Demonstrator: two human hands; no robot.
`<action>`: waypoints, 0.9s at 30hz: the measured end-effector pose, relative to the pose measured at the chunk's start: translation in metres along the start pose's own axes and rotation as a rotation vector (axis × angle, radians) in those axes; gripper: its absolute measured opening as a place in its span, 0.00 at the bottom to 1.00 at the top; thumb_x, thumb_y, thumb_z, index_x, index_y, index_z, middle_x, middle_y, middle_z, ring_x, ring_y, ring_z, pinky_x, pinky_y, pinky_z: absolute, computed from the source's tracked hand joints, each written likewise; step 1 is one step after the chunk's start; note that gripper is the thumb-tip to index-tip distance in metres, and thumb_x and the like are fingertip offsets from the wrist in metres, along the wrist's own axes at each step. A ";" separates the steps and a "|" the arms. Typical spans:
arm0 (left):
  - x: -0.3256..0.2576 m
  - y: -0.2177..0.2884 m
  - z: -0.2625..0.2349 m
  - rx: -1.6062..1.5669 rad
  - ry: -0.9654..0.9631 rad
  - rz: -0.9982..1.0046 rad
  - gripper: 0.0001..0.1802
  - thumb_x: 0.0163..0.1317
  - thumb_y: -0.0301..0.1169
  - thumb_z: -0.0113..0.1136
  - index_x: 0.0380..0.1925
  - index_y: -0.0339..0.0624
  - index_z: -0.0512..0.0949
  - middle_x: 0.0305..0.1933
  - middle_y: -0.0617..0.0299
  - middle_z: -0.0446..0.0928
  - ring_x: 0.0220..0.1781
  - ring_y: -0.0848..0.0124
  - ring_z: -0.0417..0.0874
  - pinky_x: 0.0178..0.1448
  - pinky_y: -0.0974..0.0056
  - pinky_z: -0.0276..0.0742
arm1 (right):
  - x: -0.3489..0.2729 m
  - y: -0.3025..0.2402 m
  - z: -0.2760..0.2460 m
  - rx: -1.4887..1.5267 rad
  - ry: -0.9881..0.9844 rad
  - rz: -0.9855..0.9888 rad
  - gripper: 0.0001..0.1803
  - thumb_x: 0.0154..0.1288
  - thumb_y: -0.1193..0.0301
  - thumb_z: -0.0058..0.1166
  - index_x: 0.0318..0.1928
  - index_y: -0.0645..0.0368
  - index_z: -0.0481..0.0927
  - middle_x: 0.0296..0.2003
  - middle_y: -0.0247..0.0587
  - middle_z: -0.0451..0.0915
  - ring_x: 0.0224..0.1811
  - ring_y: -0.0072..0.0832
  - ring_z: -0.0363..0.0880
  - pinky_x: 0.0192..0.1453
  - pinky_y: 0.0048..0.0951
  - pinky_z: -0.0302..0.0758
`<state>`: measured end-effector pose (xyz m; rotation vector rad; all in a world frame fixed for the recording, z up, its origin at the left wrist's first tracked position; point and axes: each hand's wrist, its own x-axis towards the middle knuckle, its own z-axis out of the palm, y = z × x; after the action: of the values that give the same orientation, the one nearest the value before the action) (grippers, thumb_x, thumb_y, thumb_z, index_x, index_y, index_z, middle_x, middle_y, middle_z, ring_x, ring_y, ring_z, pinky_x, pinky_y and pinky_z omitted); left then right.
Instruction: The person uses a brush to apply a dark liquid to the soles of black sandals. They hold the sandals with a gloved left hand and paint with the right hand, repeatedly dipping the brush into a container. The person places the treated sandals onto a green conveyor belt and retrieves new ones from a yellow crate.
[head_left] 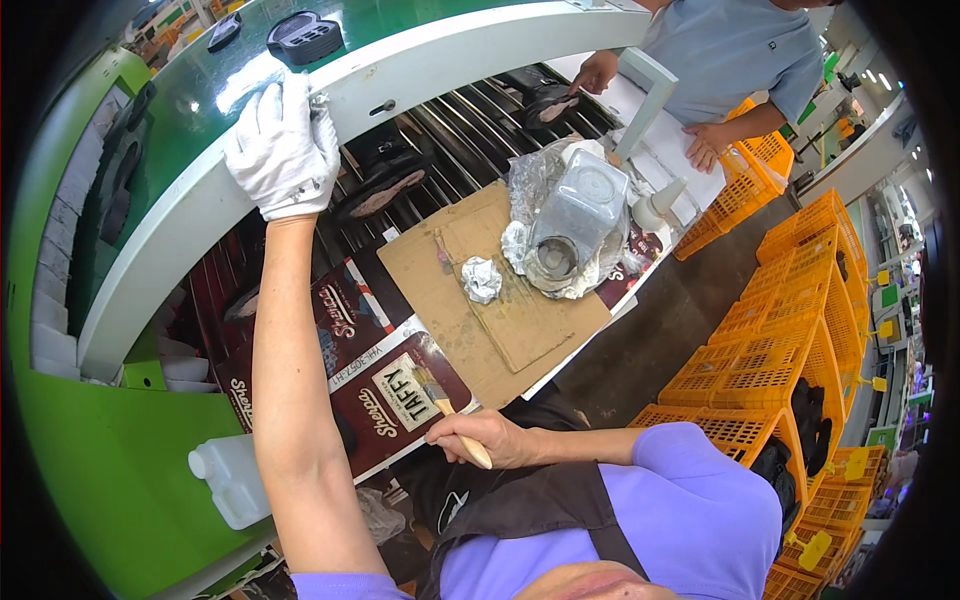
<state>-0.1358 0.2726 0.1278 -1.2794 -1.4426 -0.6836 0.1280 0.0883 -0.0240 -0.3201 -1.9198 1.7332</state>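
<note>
My left hand point(285, 150), in a white glove, reaches across the pale curved rail point(400, 62) at the edge of a green surface. Its fingers are extended and slightly bent, and nothing shows in them. Just beyond lies a black shoe sole point(303, 40), apart from the fingertips. My bare right hand point(490, 438) is closed around the wooden handle of a brush point(462, 440). The bristles hang over dark red printed cardboard point(362, 412). On the brown cardboard point(530, 335) lie a crumpled foil ball point(481, 280) and a clear plastic container point(582, 212), tilted, with plastic wrap around it.
Shoe parts point(385, 190) sit on a rack of dark metal rollers point(455, 140). A co-worker in a light blue shirt point(745, 50) works across from me. Stacked orange crates point(745, 365) stand right. A white squeeze bottle point(658, 203) and white jug point(235, 480) are nearby.
</note>
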 end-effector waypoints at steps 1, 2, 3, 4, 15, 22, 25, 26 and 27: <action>0.000 0.000 0.000 -0.001 0.001 -0.001 0.23 0.46 0.39 0.59 0.47 0.51 0.75 0.47 0.59 0.77 0.52 0.60 0.75 0.53 0.55 0.68 | 0.000 0.000 0.000 -0.005 -0.003 -0.005 0.09 0.68 0.72 0.48 0.46 0.61 0.74 0.20 0.35 0.75 0.22 0.23 0.76 0.25 0.24 0.72; 0.000 0.000 -0.001 -0.001 0.003 -0.001 0.23 0.47 0.39 0.59 0.47 0.51 0.75 0.47 0.59 0.77 0.52 0.60 0.75 0.53 0.55 0.68 | 0.001 0.000 0.000 -0.006 -0.006 -0.013 0.09 0.68 0.72 0.47 0.46 0.62 0.74 0.21 0.35 0.75 0.22 0.22 0.76 0.24 0.24 0.72; 0.000 0.000 -0.001 -0.001 0.003 0.001 0.23 0.47 0.39 0.59 0.47 0.51 0.75 0.47 0.59 0.77 0.52 0.60 0.75 0.53 0.55 0.68 | 0.001 0.001 0.000 -0.005 -0.009 -0.020 0.10 0.69 0.72 0.47 0.46 0.63 0.74 0.22 0.36 0.75 0.21 0.22 0.76 0.24 0.23 0.72; 0.000 0.000 -0.002 -0.002 0.004 0.003 0.23 0.47 0.39 0.59 0.47 0.51 0.75 0.47 0.59 0.77 0.52 0.60 0.75 0.53 0.55 0.68 | 0.001 0.002 0.000 -0.005 -0.011 -0.027 0.10 0.69 0.72 0.46 0.46 0.64 0.75 0.23 0.36 0.76 0.21 0.21 0.75 0.24 0.22 0.73; 0.005 0.012 -0.009 -0.035 -0.036 0.021 0.21 0.57 0.38 0.54 0.51 0.48 0.74 0.53 0.58 0.76 0.52 0.62 0.77 0.51 0.59 0.71 | -0.001 -0.009 -0.006 -0.103 0.084 -0.200 0.08 0.66 0.74 0.50 0.44 0.62 0.74 0.23 0.38 0.76 0.22 0.26 0.77 0.25 0.26 0.73; 0.001 0.002 -0.011 0.033 -0.038 0.058 0.21 0.63 0.40 0.49 0.55 0.49 0.72 0.47 0.55 0.78 0.48 0.58 0.77 0.51 0.56 0.71 | -0.021 -0.035 -0.036 -0.349 0.273 -0.297 0.10 0.60 0.77 0.54 0.44 0.59 0.75 0.30 0.42 0.78 0.30 0.35 0.80 0.32 0.31 0.75; 0.001 0.007 -0.009 0.037 -0.032 0.082 0.20 0.64 0.41 0.49 0.53 0.48 0.73 0.49 0.56 0.77 0.49 0.58 0.77 0.52 0.56 0.71 | -0.047 -0.039 -0.073 -0.551 0.519 -0.295 0.12 0.59 0.78 0.54 0.45 0.58 0.76 0.33 0.43 0.79 0.32 0.34 0.81 0.36 0.31 0.76; 0.001 0.007 -0.009 0.032 -0.035 0.088 0.20 0.64 0.41 0.48 0.53 0.47 0.73 0.49 0.56 0.77 0.50 0.59 0.77 0.52 0.56 0.71 | -0.056 -0.042 -0.088 -0.611 0.621 -0.255 0.12 0.59 0.78 0.54 0.45 0.58 0.76 0.33 0.43 0.79 0.32 0.33 0.80 0.36 0.30 0.76; 0.000 0.008 -0.009 0.027 -0.038 0.089 0.20 0.64 0.41 0.48 0.52 0.47 0.74 0.50 0.56 0.77 0.50 0.59 0.77 0.52 0.57 0.71 | -0.067 -0.047 -0.104 -0.673 0.719 -0.213 0.12 0.60 0.78 0.53 0.45 0.57 0.76 0.33 0.44 0.79 0.32 0.33 0.80 0.36 0.30 0.76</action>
<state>-0.1256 0.2667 0.1293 -1.3329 -1.4120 -0.5817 0.2471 0.1354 0.0108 -0.8146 -1.8103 0.6398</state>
